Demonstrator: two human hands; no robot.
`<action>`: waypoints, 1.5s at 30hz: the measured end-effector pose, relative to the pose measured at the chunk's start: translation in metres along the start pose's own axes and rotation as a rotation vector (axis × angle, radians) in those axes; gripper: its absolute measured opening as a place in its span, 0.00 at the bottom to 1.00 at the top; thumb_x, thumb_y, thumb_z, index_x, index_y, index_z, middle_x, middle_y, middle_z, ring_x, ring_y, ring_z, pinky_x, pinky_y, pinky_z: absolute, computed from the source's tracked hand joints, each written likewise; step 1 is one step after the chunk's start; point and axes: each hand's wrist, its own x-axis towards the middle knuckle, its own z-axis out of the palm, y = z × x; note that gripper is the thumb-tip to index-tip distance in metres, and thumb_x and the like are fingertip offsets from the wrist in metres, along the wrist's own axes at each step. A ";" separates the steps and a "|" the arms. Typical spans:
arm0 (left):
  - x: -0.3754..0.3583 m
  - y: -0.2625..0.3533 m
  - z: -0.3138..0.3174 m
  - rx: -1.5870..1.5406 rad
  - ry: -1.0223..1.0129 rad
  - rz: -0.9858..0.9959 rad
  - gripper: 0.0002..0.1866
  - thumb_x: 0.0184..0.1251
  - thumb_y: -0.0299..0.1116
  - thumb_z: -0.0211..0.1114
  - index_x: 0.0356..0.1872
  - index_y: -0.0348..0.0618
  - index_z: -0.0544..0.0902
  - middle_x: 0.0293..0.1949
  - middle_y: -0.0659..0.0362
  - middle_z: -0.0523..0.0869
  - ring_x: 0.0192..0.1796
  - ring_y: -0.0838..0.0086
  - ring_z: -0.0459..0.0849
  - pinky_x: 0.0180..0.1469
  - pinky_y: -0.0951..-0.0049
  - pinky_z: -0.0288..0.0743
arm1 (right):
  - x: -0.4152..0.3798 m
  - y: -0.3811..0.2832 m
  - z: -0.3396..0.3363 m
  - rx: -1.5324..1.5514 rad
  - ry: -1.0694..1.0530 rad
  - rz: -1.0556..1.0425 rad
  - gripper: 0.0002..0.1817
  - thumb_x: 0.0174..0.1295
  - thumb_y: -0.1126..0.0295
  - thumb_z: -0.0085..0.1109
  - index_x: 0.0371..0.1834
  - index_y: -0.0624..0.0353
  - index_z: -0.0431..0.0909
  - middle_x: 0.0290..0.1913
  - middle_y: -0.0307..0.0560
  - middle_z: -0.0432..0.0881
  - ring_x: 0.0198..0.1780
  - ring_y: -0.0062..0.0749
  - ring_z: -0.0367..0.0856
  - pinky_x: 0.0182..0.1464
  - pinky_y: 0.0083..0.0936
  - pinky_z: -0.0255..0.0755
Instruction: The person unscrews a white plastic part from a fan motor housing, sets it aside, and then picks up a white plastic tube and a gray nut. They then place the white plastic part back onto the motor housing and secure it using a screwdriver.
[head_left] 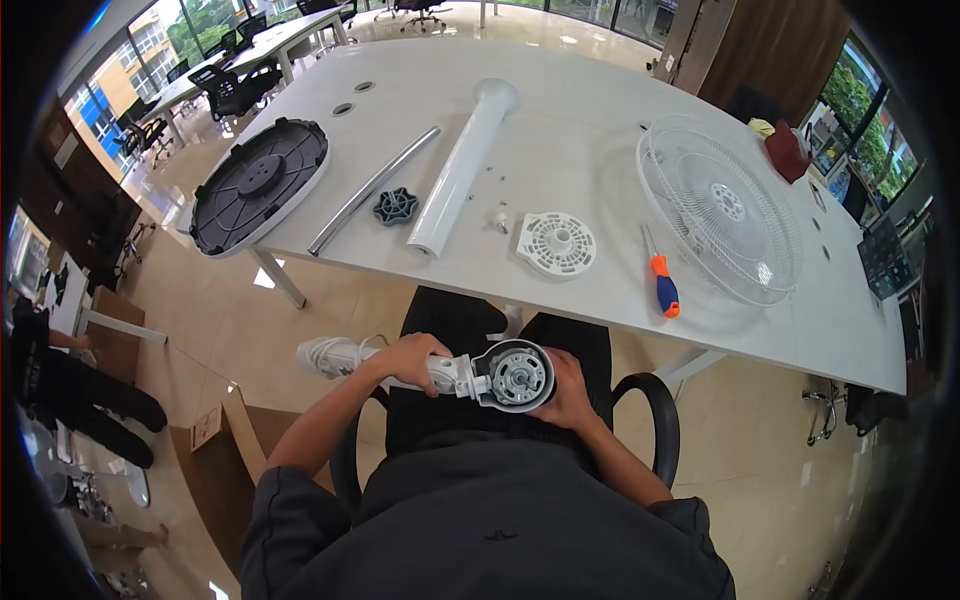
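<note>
A white fan motor assembly (470,378) lies across my lap, with the round open motor end facing up and metal windings showing inside. My left hand (408,362) is closed around its white neck. Around the far side of the motor housing curls my right hand (567,392), its fingers partly hidden behind it. A coiled white cord (335,352) hangs at the left end of the neck. On the table ahead are a round white vented plate (556,245), a screwdriver with an orange and blue handle (664,288) and a wire fan grille (722,210).
A white tube (462,170), a metal rod (372,192), a dark knob (396,207), small screws and a black round base (262,180) lie on the white table (590,90). An open cardboard box (225,440) stands left of my chair. Another person (75,375) is at far left.
</note>
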 end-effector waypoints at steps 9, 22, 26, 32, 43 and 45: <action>0.000 0.001 0.026 0.057 0.149 -0.045 0.38 0.31 0.56 0.90 0.45 0.43 0.93 0.45 0.47 0.90 0.57 0.49 0.86 0.62 0.58 0.78 | 0.006 0.014 0.012 -0.107 -0.148 0.098 0.49 0.41 0.65 0.84 0.70 0.61 0.68 0.64 0.63 0.80 0.65 0.65 0.77 0.72 0.54 0.67; 0.014 0.033 0.049 0.135 0.425 0.230 0.57 0.34 0.60 0.89 0.68 0.38 0.80 0.57 0.46 0.89 0.60 0.50 0.87 0.65 0.57 0.78 | 0.017 0.007 -0.003 -0.164 -0.213 0.100 0.58 0.34 0.42 0.88 0.69 0.60 0.72 0.64 0.61 0.82 0.70 0.55 0.78 0.79 0.58 0.59; 0.016 0.024 0.039 0.057 0.415 0.160 0.48 0.35 0.57 0.88 0.60 0.39 0.85 0.47 0.48 0.93 0.49 0.53 0.92 0.54 0.60 0.84 | 0.022 -0.004 -0.007 -0.191 -0.182 0.028 0.55 0.32 0.35 0.86 0.62 0.62 0.78 0.55 0.57 0.87 0.62 0.52 0.83 0.78 0.57 0.59; 0.011 0.024 0.043 0.024 0.437 0.260 0.47 0.33 0.55 0.87 0.60 0.43 0.86 0.42 0.50 0.93 0.45 0.54 0.92 0.52 0.61 0.84 | 0.009 -0.019 -0.005 -0.199 -0.167 0.066 0.57 0.31 0.34 0.87 0.61 0.66 0.79 0.53 0.55 0.87 0.60 0.54 0.83 0.77 0.56 0.62; 0.015 0.024 0.059 0.119 0.598 0.279 0.48 0.34 0.65 0.87 0.56 0.45 0.83 0.35 0.54 0.91 0.39 0.54 0.91 0.46 0.59 0.82 | 0.072 -0.060 -0.106 0.122 -0.168 0.337 0.43 0.48 0.50 0.86 0.63 0.63 0.79 0.55 0.54 0.87 0.54 0.47 0.86 0.58 0.39 0.77; 0.019 0.012 0.063 0.140 0.637 0.274 0.50 0.31 0.71 0.85 0.52 0.44 0.82 0.35 0.54 0.92 0.39 0.55 0.92 0.44 0.61 0.83 | 0.101 -0.047 -0.112 0.037 0.103 0.369 0.36 0.51 0.57 0.84 0.60 0.64 0.82 0.53 0.53 0.88 0.51 0.44 0.85 0.56 0.37 0.77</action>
